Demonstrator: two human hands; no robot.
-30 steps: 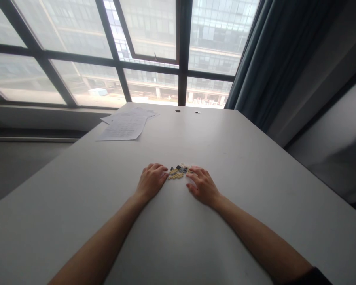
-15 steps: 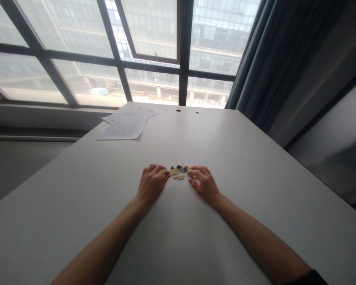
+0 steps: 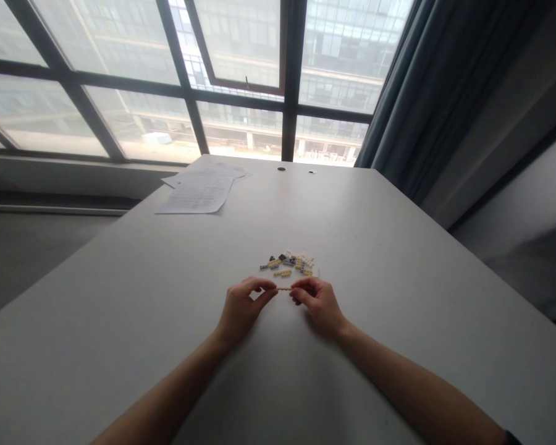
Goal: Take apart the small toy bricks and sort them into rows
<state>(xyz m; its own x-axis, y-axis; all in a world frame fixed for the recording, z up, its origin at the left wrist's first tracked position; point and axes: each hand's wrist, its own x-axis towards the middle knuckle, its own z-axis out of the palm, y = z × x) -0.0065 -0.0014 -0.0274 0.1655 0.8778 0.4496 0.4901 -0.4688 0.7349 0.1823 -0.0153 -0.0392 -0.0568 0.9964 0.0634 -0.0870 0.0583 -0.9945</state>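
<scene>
Between my two hands is a thin yellow building brick strip [image 3: 284, 288], held level just in front of a pile of bricks. My left hand [image 3: 245, 303] pinches its left end between thumb and fingers. At the right end, my right hand [image 3: 319, 303] has its thumb and fingertips closed on it. Whether the strip is one piece or two joined ones I cannot tell. Beyond my hands lies the loose pile of building bricks [image 3: 299, 262] in yellow, grey, black and white. A short yellow brick piece [image 3: 282, 273] lies at the pile's near side.
The white table [image 3: 278, 222] stretches away to a large window [image 3: 241, 123]. Printed sheets of paper [image 3: 197, 193] lie at its far left. Two cable holes, one of them a dark hole [image 3: 282, 169], sit near the far edge. A dark curtain [image 3: 398, 123] hangs at the right.
Both hands have drawn back from the sides of the pile towards me and come together. A yellow brick strip now shows between their fingertips.
</scene>
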